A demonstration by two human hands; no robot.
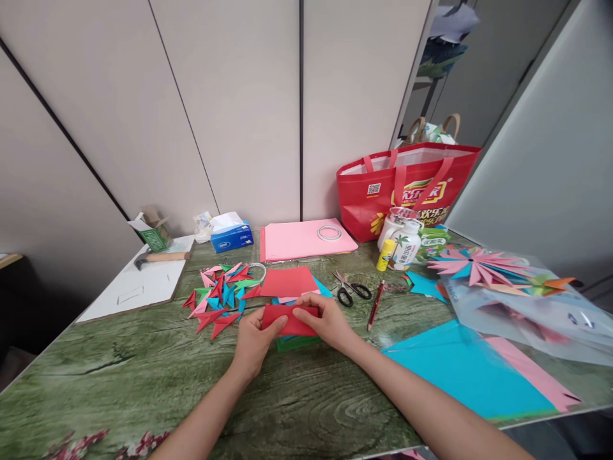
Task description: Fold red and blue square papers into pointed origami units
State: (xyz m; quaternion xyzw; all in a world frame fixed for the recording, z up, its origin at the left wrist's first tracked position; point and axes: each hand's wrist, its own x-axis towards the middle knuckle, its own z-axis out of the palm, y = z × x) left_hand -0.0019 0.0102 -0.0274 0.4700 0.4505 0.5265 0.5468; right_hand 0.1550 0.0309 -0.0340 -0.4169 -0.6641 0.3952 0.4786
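Both hands hold one folded piece of red paper (292, 324) above the table. My left hand (256, 335) pinches its left end with the thumb on top. At the right end, my right hand (328, 317) grips it the same way, thumb pressed on the upper face. Beneath and behind it lie a larger red sheet (290, 281) and some blue and green paper (299, 344). A pile of folded paper pieces (223, 294) in red, pink, green and blue sits left of the hands. Black-handled scissors (352, 291) lie to the right, near a pencil (376, 306).
Pink sheets (292, 239) with a tape roll (329, 233) lie at the back, beside a tissue box (232, 237). A hammer (160, 257) rests on a white board (138, 291). Right stand a glue stick (385, 255), a red bag (354, 198) and blue paper (460, 367).
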